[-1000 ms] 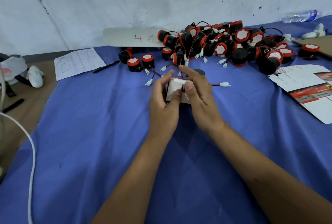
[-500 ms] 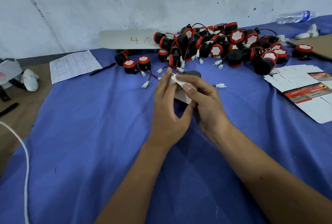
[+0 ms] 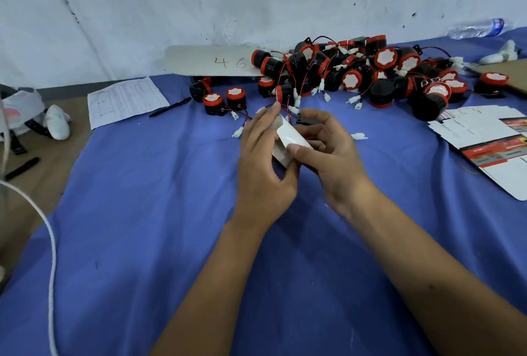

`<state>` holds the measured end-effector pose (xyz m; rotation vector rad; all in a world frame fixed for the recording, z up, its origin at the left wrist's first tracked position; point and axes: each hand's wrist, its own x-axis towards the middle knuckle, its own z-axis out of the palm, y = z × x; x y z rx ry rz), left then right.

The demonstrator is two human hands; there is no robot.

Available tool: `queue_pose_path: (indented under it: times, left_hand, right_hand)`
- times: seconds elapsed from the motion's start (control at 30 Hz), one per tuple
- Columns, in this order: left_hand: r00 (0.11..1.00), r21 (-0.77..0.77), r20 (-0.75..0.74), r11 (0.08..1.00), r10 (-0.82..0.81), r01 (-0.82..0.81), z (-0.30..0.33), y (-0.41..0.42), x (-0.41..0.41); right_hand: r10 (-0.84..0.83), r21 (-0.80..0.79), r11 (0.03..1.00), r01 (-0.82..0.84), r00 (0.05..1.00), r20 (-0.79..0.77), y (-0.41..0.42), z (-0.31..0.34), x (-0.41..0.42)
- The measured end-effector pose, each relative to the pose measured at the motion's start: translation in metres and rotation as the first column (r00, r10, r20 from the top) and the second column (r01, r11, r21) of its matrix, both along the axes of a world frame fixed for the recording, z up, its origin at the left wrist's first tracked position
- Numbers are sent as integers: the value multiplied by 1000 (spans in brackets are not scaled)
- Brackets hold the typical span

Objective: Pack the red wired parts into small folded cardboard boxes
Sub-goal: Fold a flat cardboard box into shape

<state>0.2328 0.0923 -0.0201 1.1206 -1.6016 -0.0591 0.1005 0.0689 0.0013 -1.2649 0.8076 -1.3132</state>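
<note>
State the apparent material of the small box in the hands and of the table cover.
Small box: thin cardboard, it seems, glossy white outside, dull brown inside; the flap bends. Table cover: blue woven cloth, matte, lying in soft creases.

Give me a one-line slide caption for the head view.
Both hands, left and right, fold a small cardboard box before the pile of red wired parts.

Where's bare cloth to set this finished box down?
Bare blue cloth lies left of the left hand, below the paper sheet. Crowded behind, by the red parts pile; flat cartons fill the right.
</note>
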Motion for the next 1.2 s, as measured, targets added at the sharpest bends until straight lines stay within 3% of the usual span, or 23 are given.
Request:
queue_pose_path:
  times: [0.13,0.23,0.33,0.47,0.53,0.77,0.93,1.1,1.2]
  left_hand:
    - [996,101,-43,991,-81,85,1,0,13]
    - [996,195,-76,980,-37,51,-5,-4,14]
    - [976,332,-191,928,-109,168,-7,-4,14]
    - [980,309,-108,932,-164,190,-9,-3,9]
    - [975,313,-152,927,-165,206,-8,-4,9]
    - [976,302,-154,934,-153,194,-6,-3,8]
    - [993,247,-85,964,-77,96,-3,-3,6]
    - [990,286,-132,954,-47,84,-2,-2,10]
    - [985,296,-168,951,-45,93,-2,-3,13]
  right_hand:
    - [20,-25,999,-27,965,-263,-7,-1,-12]
    - [-64,-74,996,41,936,-345,-8,-6,-6]
    - [-104,-68,994,87,947,-303,-8,-8,-4]
    - [-42,-35,999,35,970,-238,-10,-12,-6]
    - [-17,-40,999,10,983,-185,-11,-13,-8]
    - [-100,-142,988,59,949,-300,-15,-16,-8]
    - [-225,-193,969,151,860,-458,-17,-20,-4]
    - [-9,-107,994,-29,941,-337,-14,-12,-9]
    - [-24,-136,990,-28,931,-365,-11,-14,-6]
